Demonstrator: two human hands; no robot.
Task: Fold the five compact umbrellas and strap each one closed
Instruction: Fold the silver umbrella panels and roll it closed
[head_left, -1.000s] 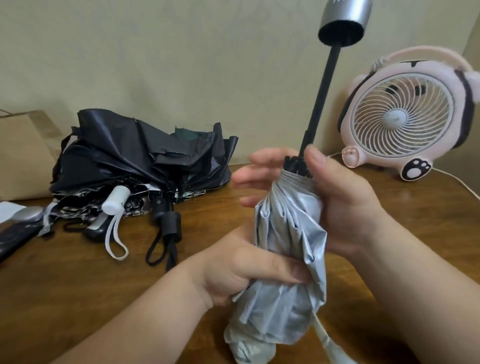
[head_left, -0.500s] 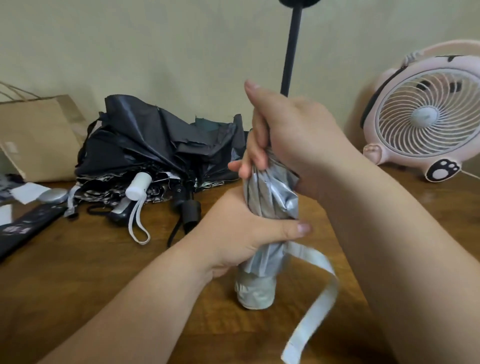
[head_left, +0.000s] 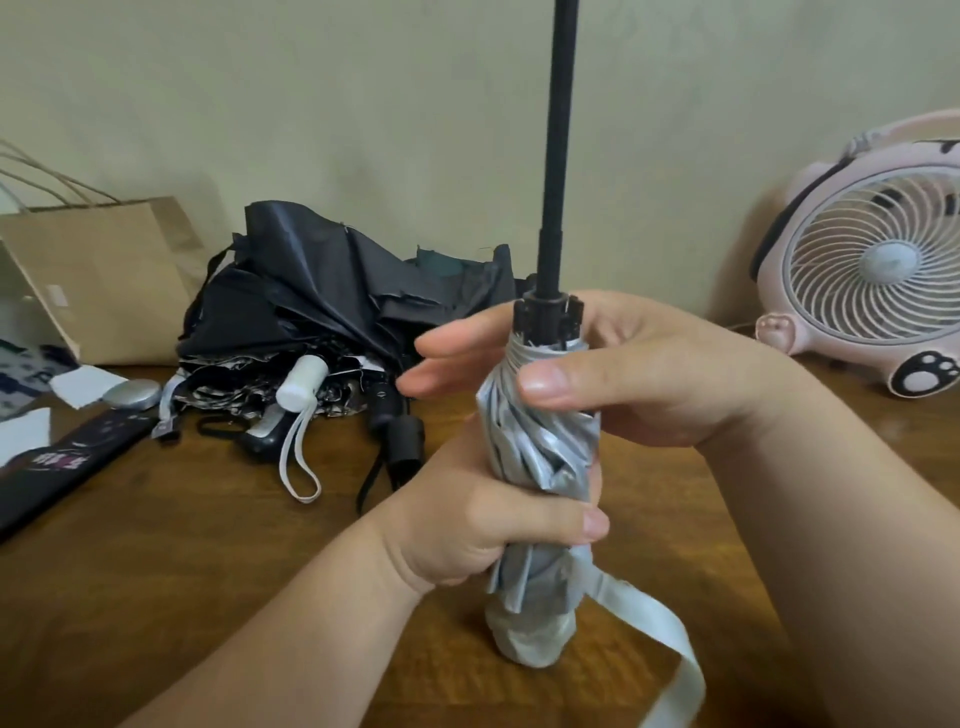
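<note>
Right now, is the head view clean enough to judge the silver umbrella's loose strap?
Head view: soft, even light, only mild sheen on the silver umbrella; its strap reads clearly but runs off the bottom edge; the right hand has slightly smeared fingers; the lens stretches the fan at right.

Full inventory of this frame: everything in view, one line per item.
silver umbrella: 1, silver canopy and black shaft, upright at centre, tip on the table
strap: 1, pale grey, hanging loose at lower right
umbrella pile: count unclear, black, back of the table, left of centre
white handle: 1, white with wrist loop, front of the pile
black handle: 1, black, right of the white handle
long black item: 1, black with pink print, left edge
paper bag: 1, brown, back left
fan: 1, pink, back right
table: 1, brown wood, under everything
left hand: 1, bare, grips the canopy low
right hand: 1, bare, holds the canopy top
</note>
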